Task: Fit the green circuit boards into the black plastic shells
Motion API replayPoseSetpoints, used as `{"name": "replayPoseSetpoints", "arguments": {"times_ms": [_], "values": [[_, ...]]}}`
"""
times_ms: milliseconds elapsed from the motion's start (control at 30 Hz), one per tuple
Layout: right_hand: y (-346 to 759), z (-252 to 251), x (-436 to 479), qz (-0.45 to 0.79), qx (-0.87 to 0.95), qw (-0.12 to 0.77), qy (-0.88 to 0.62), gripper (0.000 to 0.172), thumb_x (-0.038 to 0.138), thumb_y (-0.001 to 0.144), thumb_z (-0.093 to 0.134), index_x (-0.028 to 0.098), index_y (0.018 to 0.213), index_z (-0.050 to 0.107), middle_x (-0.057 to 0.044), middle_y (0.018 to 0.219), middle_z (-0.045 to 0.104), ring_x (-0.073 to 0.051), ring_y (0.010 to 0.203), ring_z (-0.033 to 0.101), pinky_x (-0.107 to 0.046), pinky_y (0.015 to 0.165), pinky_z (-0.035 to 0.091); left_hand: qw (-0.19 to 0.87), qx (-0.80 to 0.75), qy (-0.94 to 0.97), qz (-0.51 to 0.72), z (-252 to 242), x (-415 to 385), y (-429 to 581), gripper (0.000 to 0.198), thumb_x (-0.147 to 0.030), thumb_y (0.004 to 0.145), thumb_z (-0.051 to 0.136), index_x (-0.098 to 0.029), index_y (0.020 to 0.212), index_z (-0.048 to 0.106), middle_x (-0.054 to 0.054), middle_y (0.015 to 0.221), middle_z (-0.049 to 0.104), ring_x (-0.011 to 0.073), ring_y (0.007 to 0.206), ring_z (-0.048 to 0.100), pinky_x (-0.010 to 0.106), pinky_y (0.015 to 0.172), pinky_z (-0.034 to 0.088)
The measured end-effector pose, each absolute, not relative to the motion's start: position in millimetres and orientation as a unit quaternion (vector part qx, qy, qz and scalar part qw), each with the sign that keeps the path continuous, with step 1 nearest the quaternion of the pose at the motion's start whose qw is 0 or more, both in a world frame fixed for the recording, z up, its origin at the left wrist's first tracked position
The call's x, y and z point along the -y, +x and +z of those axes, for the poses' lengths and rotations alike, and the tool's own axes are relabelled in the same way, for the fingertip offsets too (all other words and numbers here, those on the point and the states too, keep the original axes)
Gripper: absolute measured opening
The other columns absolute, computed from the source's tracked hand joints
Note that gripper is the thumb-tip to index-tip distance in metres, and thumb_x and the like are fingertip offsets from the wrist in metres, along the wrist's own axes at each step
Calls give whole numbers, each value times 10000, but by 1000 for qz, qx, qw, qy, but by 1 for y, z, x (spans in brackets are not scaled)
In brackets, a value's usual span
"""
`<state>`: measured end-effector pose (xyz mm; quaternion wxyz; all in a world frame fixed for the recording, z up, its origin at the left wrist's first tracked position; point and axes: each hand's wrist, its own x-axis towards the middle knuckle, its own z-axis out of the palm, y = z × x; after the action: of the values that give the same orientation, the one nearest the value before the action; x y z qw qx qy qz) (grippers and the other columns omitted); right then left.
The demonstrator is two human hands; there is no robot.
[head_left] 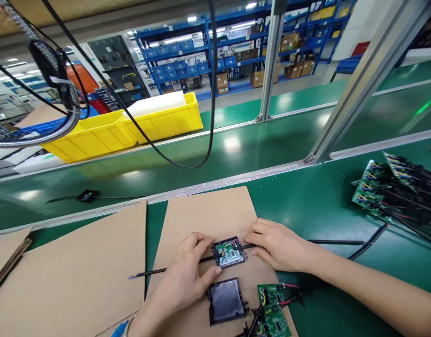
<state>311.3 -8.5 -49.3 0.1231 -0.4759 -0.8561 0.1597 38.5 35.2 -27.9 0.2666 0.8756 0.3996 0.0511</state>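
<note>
A small black housing with a green circuit board inside (229, 252) lies on a cardboard sheet (208, 215). Thin black cables (335, 242) run out of it to both sides. My left hand (187, 276) rests against the housing's left side, fingers curled over the left cable. My right hand (277, 244) presses on the housing's right side, fingers closed over the right cable. In front of them lies a black lid (225, 300), and a loose green circuit board with red and black wires (273, 309) sits to its right.
A pile of green wired boards (384, 192) lies at the right. More cardboard (71, 271) covers the left of the green bench. A conveyor belt (236, 145) with yellow bins (131, 126) runs behind. Black cables and a metal hose (61, 84) hang overhead.
</note>
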Motion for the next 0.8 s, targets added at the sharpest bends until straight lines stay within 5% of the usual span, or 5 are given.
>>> {"name": "replayPoseSetpoints", "arguments": {"times_ms": [267,367,600,733,800], "values": [[328,-30,-19,104,845,69,-521,202,108,919,447,176,1065,567,-52,965,592,-188,781,569,-290,665,412,238,-388,885,100,-7,-66,36,421,-262,839,555,-214,1249,470,85,1197,529,213,975,605,344,859,519],[360,2,-75,47,814,70,-574,234,132,935,449,185,1114,589,-75,1014,606,-208,881,588,-297,743,412,143,-414,892,114,12,-129,35,448,-355,859,525,-202,1277,470,83,1191,550,179,774,625,340,764,536],[385,44,-148,-3,755,111,-646,388,109,884,499,131,1266,562,-212,1220,561,-330,1157,475,-444,919,367,54,-425,885,181,7,-231,67,565,-340,804,543,-83,1305,499,206,1344,505,391,1288,434,562,1088,309],[365,10,-71,89,804,102,-580,136,278,864,602,210,941,691,-58,935,664,-202,930,587,-276,813,434,110,-391,900,159,-31,-156,59,527,-466,831,553,-199,1286,565,142,1363,531,347,1235,514,495,1027,423],[353,-16,-22,148,831,90,-529,147,380,773,689,252,844,682,3,835,659,-165,818,600,-230,735,453,233,-383,884,134,-49,-107,54,477,-516,844,557,-278,1256,590,95,1282,599,311,1128,598,412,895,520]]}}
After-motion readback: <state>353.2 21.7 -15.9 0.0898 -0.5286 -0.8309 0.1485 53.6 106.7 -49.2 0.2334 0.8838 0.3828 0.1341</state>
